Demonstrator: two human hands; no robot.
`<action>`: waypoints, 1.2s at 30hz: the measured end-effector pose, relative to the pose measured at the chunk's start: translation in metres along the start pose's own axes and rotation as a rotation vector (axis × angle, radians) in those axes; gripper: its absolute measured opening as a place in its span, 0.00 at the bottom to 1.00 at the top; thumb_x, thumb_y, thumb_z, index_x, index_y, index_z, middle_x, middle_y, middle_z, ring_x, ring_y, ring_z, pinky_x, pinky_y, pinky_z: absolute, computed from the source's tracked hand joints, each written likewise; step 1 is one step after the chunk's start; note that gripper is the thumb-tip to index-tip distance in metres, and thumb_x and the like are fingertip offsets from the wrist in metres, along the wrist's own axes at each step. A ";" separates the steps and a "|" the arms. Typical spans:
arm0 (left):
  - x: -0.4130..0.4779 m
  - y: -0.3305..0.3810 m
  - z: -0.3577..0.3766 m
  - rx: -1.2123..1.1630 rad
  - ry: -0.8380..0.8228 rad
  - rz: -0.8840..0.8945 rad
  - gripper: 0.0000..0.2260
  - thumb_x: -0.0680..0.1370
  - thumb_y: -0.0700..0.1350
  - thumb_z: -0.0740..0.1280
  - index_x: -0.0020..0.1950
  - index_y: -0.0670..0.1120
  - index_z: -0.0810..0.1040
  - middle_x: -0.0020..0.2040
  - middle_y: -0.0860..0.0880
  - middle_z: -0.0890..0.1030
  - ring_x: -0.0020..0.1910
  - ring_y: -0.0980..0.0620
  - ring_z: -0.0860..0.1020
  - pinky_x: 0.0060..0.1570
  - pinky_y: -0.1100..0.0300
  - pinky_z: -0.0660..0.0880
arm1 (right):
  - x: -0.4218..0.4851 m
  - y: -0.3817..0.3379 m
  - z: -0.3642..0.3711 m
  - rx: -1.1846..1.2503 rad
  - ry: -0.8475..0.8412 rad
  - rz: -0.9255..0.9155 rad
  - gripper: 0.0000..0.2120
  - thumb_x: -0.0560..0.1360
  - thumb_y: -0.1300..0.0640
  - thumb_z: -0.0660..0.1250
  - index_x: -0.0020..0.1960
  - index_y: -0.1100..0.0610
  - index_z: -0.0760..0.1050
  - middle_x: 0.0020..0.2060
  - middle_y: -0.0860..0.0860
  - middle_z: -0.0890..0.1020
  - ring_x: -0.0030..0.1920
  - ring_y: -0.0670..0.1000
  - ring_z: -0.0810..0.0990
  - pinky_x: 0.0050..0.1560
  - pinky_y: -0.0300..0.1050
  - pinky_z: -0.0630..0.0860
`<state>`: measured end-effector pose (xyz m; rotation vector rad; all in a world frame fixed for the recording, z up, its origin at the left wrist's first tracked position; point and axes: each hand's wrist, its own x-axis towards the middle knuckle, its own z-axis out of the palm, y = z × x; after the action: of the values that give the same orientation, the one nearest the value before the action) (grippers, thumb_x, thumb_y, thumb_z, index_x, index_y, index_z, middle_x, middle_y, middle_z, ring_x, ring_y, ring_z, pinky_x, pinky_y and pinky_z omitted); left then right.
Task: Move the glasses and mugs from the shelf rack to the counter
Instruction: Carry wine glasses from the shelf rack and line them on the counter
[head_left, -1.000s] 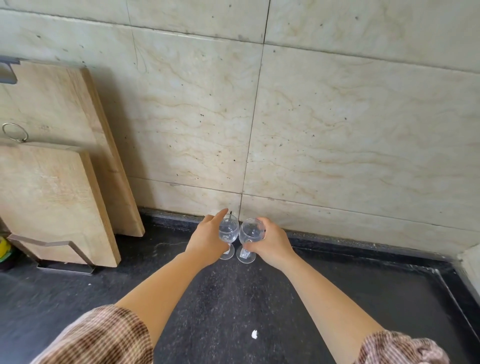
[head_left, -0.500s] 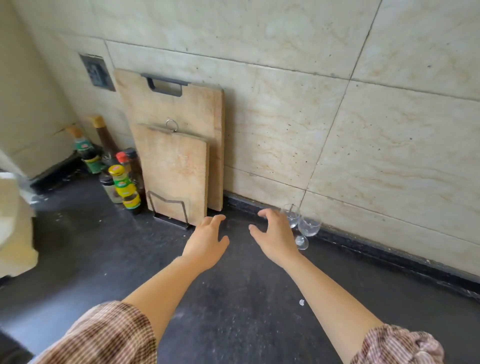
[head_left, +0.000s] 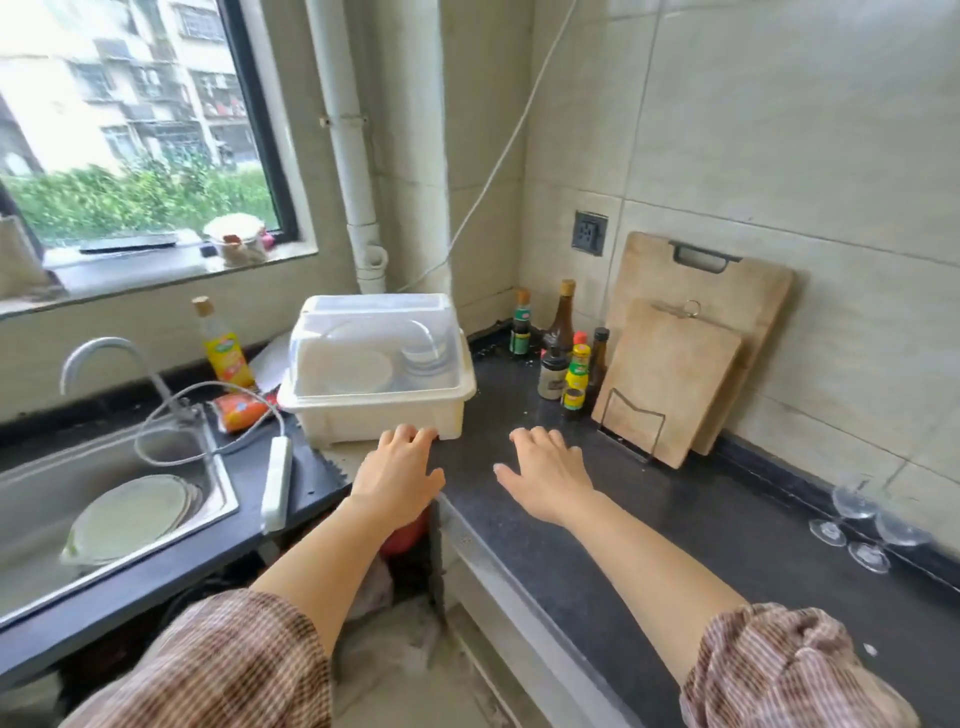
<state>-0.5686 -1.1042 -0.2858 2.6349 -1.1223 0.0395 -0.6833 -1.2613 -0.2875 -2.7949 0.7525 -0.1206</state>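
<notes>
Head view, glasses (head_left: 866, 525) right of empty hands (head_left: 548, 480)

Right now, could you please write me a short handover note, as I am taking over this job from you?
Left hand: open, empty, fingertips at the front edge of the white plastic lidded dish rack.
Right hand: open, empty, above the black stone counter.
Done: two clear stemmed wine glasses stand on the counter by the tiled wall, right of the leaning wooden cutting boards.
Left: the rack's lid is shut; plates and bowls show through it, but I cannot tell whether it holds glasses or mugs. Open and check.
</notes>
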 end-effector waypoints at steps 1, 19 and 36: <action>-0.019 -0.026 -0.015 0.014 0.021 -0.024 0.22 0.76 0.51 0.63 0.69 0.48 0.67 0.65 0.45 0.71 0.65 0.43 0.67 0.57 0.49 0.72 | -0.006 -0.033 0.001 -0.024 -0.004 -0.026 0.24 0.78 0.43 0.57 0.69 0.55 0.65 0.66 0.55 0.71 0.66 0.58 0.66 0.62 0.60 0.66; -0.266 -0.423 -0.259 0.255 0.268 -0.636 0.21 0.77 0.53 0.61 0.68 0.46 0.69 0.64 0.42 0.71 0.64 0.41 0.68 0.61 0.47 0.71 | -0.040 -0.583 0.031 -0.076 0.075 -0.642 0.24 0.76 0.42 0.61 0.66 0.55 0.67 0.64 0.57 0.72 0.66 0.60 0.67 0.61 0.63 0.66; -0.342 -0.747 -0.432 0.303 0.439 -0.923 0.20 0.78 0.51 0.60 0.68 0.46 0.69 0.65 0.42 0.71 0.65 0.43 0.69 0.59 0.49 0.71 | 0.013 -1.001 0.049 0.075 0.045 -0.976 0.25 0.78 0.49 0.61 0.71 0.56 0.63 0.68 0.57 0.69 0.70 0.60 0.64 0.66 0.65 0.64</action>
<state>-0.2405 -0.2566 -0.0962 2.9181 0.2931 0.5936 -0.1806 -0.4193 -0.0797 -2.8113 -0.6441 -0.3616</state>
